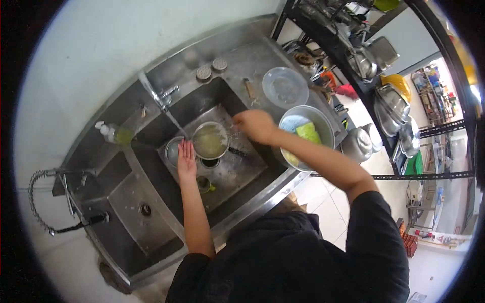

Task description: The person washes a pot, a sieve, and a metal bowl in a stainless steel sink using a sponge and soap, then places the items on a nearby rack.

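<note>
My left hand is palm up with its fingers straight, at the water stream from the chrome tap. Partly behind it sits a round metal bowl in the deep steel sink. Right beside the fingers stands a metal pan of cloudy yellowish liquid; a black handle shows at its right. My right hand is curled and blurred above the sink's right side; whether it holds anything cannot be made out. Nearer me, a small yellow-green cup lies on the sink floor.
A large metal pot with a green sponge stands right of the sink, under my right forearm. Behind it are a translucent plastic bowl and two round strainers. A pump bottle stands left; a black shelf rack rises at right.
</note>
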Available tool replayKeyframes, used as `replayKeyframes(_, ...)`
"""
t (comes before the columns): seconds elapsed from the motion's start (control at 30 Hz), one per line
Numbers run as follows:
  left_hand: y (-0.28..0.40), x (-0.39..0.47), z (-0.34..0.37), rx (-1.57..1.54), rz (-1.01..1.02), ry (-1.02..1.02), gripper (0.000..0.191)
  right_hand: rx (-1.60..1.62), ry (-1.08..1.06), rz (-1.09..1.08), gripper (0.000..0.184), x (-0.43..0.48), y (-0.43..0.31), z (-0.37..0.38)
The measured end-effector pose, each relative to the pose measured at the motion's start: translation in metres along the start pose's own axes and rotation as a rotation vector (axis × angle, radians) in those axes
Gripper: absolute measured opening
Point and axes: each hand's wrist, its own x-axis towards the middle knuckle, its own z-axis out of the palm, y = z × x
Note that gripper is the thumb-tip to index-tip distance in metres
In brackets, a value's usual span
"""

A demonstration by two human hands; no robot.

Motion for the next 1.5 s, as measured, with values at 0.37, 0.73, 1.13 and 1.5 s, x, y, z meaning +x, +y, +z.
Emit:
replayKeyframes(0.37,-0.045,-0.035,-0.023,1.457,0.037,0.093,0.051,0.316,-0.23,-0.144,0.01,-0.03,0.103,-0.07)
replayKeyframes(0.73,-0.201,-0.042,-0.046,1.541,0.388,0.237,0.033,-0.294,0.552,0.059,0.017,-0.143,0.272,-0.358)
replayKeyframes(1.13,-0.194,-0.058,0.002,1.371,0.567,0.341,0.028,-0.347,0.787,0.653,0.023,-0.026,0.513,-0.45)
replayKeyframes(1.5,-0.193,-0.13,0.019,1.079,0.555,0.507,0.033,0.068,0.96,0.291,0.06,0.081,0.607,-0.432)
